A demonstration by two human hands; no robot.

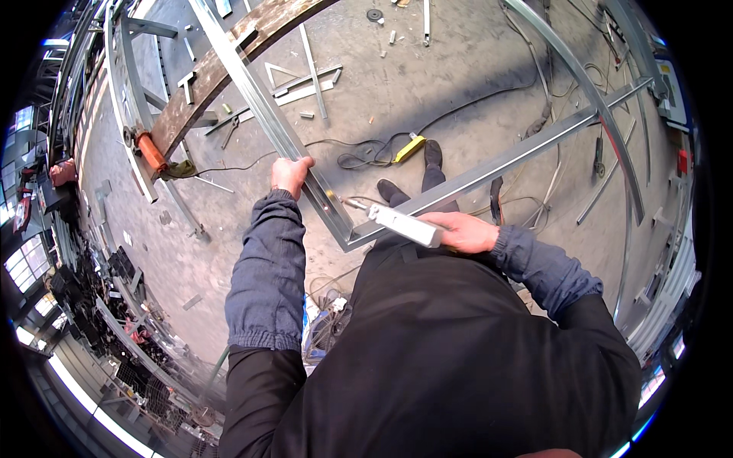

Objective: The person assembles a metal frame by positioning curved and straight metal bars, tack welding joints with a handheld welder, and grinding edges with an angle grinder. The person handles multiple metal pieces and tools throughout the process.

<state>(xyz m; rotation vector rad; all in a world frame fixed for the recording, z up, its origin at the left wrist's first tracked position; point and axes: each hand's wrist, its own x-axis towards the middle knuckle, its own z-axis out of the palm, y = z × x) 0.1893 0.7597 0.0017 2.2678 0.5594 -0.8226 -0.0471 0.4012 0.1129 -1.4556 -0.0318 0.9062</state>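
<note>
My left hand (290, 175) grips the edge of a long galvanised steel channel (252, 84) that runs up to the far left. It meets a second steel channel (519, 156) at a corner (347, 238) right in front of me. My right hand (466, 232) holds a pale grey welding torch (401, 224) whose thin tip (345, 203) points at the inner face of the left channel, close to the corner. Both sleeves are blue-grey over a black top.
A rusty curved beam (206, 84) with an orange clamp (150, 151) lies at the far left. A yellow tool (408, 148), black cables (359, 156) and metal offcuts (305, 80) litter the concrete floor. A curved steel rail (588, 91) crosses at the right. My shoes (432, 154) show beneath the frame.
</note>
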